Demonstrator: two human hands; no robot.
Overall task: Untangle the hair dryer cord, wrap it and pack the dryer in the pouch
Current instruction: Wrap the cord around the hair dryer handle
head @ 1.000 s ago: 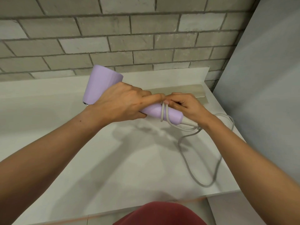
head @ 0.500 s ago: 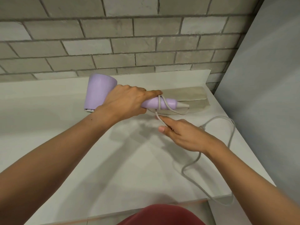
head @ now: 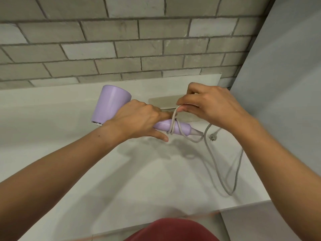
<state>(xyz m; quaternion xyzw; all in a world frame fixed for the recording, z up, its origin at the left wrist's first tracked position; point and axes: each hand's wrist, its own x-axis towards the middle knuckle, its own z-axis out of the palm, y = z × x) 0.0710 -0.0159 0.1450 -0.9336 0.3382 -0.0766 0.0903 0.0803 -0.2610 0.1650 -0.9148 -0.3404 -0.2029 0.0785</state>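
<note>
A lilac hair dryer (head: pixel 112 101) is held above the white counter (head: pixel 121 180), barrel to the left, handle pointing right. My left hand (head: pixel 137 120) grips the handle near the barrel. The grey cord (head: pixel 211 159) is looped a few times around the handle, then hangs down in a long loop over the counter's right side, with its plug (head: pixel 213 136) lying on the counter. My right hand (head: pixel 206 105) pinches the cord just above the handle, pulling it up. A beige pouch (head: pixel 164 101) lies flat behind the hands, partly hidden by them.
A grey brick wall (head: pixel 121 49) runs behind the counter. A grey panel (head: pixel 286 84) closes off the right side. The counter's front edge is near my body, with a red garment (head: pixel 172 230) at the bottom.
My right hand has risen from below the handle to above it, bringing the cord up and over. The dryer has stayed in my left hand's grip.
</note>
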